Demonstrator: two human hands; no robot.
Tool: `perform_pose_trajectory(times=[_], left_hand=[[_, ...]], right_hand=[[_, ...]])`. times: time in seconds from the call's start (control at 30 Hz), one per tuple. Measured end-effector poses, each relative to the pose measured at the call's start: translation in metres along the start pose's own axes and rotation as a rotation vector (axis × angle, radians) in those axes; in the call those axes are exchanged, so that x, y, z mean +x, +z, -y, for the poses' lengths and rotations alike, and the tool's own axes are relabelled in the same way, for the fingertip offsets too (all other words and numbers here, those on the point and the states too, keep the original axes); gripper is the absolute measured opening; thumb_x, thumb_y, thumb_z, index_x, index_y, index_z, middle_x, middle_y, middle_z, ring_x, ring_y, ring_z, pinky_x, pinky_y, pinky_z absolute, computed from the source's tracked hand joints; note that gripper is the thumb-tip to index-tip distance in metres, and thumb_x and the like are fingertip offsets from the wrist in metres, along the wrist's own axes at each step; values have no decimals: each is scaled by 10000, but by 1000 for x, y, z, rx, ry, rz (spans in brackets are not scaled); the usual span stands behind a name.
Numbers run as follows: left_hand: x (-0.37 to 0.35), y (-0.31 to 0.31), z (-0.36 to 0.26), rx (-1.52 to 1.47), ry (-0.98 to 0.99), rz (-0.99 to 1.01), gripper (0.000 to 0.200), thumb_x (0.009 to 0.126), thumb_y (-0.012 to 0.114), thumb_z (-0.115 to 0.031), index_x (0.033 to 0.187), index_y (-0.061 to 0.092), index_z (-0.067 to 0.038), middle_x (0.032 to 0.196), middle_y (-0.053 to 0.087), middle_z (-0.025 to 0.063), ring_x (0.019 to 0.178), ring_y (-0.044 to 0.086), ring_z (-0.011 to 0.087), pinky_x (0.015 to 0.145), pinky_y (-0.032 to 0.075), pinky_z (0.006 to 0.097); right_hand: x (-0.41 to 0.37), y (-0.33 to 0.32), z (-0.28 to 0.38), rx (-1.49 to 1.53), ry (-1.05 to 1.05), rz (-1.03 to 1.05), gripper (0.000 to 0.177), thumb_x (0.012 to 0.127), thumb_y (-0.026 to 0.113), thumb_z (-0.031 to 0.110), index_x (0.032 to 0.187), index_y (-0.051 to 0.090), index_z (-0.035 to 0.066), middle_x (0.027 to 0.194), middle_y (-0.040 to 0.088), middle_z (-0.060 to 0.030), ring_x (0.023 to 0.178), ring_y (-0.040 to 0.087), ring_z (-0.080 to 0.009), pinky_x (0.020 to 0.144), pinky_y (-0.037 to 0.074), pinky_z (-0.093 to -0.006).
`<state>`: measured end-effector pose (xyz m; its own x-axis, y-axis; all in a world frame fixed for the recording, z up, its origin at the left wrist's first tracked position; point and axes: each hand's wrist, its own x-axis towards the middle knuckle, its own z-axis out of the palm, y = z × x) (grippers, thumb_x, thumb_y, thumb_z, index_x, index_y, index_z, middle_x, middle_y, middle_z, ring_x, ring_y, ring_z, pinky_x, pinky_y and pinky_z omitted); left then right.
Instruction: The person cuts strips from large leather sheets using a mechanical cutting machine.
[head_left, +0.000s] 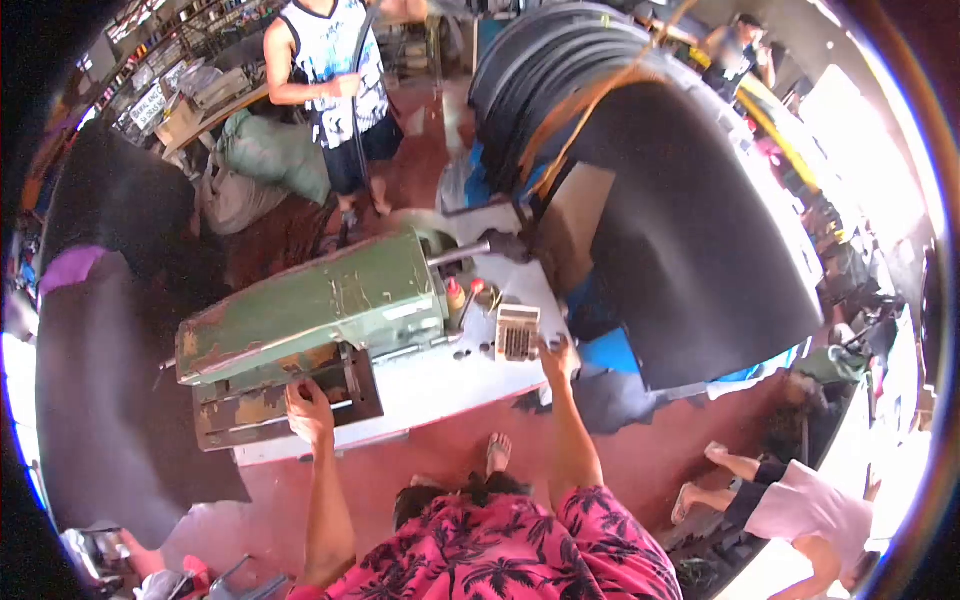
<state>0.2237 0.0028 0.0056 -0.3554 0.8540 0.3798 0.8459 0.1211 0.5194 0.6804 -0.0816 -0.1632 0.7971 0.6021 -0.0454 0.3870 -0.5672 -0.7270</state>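
Observation:
A green machine (310, 295) with worn, chipped paint stands on a white-topped table (425, 385) in front of me. My left hand (308, 410) is at the machine's brown metal bed (245, 415), its fingers curled together. What they hold, if anything, is hidden. My right hand (557, 358) is at the table's right end, fingers closed at the lower right corner of a small beige box (518, 332) with a dark grid on its front. Beside the box are a small red-capped bottle (456, 295) and a dark round holder (488, 297).
Large dark sheets (690, 240) are piled at the right. More dark sheeting (120, 370) lies at the left. Behind the machine stands a person (335, 75) holding a long dark strip, near filled sacks (275, 155). Another person (800, 510) is at the lower right.

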Motion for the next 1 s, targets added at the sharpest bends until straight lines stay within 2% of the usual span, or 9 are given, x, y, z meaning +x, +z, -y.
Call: perform_pose_trajectory(times=[0.07, 0.13, 0.27, 0.47, 0.53, 0.73, 0.87, 0.93, 1.0], left_hand=[[0, 6, 10, 39, 60, -30, 159, 894, 616, -208, 927, 627, -52, 817, 644, 119, 744, 626, 325, 684, 483, 438], [3, 11, 17, 33, 38, -24, 162, 895, 618, -204, 929, 631, -46, 828, 652, 124, 751, 631, 322, 688, 485, 434], [2, 6, 4, 24, -10, -13, 162, 892, 627, -192, 920, 640, -33, 846, 668, 132, 753, 642, 309, 682, 490, 425], [2, 8, 6, 46, 49, -41, 138, 884, 632, -156, 901, 634, -19, 773, 656, 140, 675, 634, 302, 638, 490, 411], [2, 9, 2, 44, 82, -68, 127, 879, 633, -141, 892, 628, -15, 755, 651, 142, 658, 631, 299, 627, 489, 405], [3, 10, 4, 69, 51, -76, 134, 873, 635, -149, 881, 627, -15, 746, 643, 141, 650, 626, 299, 616, 486, 408], [3, 10, 6, 52, 33, -77, 157, 875, 636, -176, 870, 626, -20, 745, 643, 135, 647, 624, 297, 614, 485, 410], [4, 11, 2, 48, 11, -68, 162, 877, 635, -184, 867, 626, -22, 746, 644, 132, 647, 624, 297, 614, 485, 412], [3, 10, 1, 34, 21, -76, 161, 881, 634, -184, 865, 626, -24, 740, 640, 125, 640, 618, 293, 609, 484, 411]], right_hand=[[-8, -13, 25, 388, 125, 250, 778, 784, 755, 429, 1304, 472, -75, 1052, 670, -198, 1043, 594, -315, 868, 477, -429], [-6, 35, -24, -27, -142, 35, 761, 773, 769, 400, 1279, 485, -91, 1073, 667, -183, 1066, 554, -309, 936, 423, -453], [-14, 20, -5, 0, -165, 56, 756, 745, 777, 389, 1272, 500, -76, 1058, 677, -146, 1090, 510, -329, 952, 398, -475], [-22, 24, -1, -74, -91, 95, 954, 714, 770, 488, 1393, 391, -65, 1191, 624, -157, 1176, 458, -355, 1034, 327, -498], [-24, 19, 14, -70, -23, 71, 988, 637, 817, 532, 1416, 405, 85, 1283, 473, -232, 1192, 439, -431, 1002, 373, -544], [-27, 4, 50, -159, 97, 88, 1036, 637, 802, 540, 1451, 370, 64, 1333, 461, -218, 1231, 412, -442, 1017, 350, -566], [-24, 3, 60, -234, 164, 103, 1008, 644, 803, 521, 1437, 391, 57, 1312, 487, -211, 1222, 434, -425, 1023, 355, -547], [-11, 9, 40, -15, 201, 82, 920, 654, 792, 501, 1410, 443, 108, 1239, 529, -196, 1162, 486, -394, 986, 393, -528], [-2, 15, 23, -8, 160, 56, 849, 685, 773, 508, 1371, 498, 90, 1152, 596, -184, 1092, 556, -364, 952, 430, -499]])
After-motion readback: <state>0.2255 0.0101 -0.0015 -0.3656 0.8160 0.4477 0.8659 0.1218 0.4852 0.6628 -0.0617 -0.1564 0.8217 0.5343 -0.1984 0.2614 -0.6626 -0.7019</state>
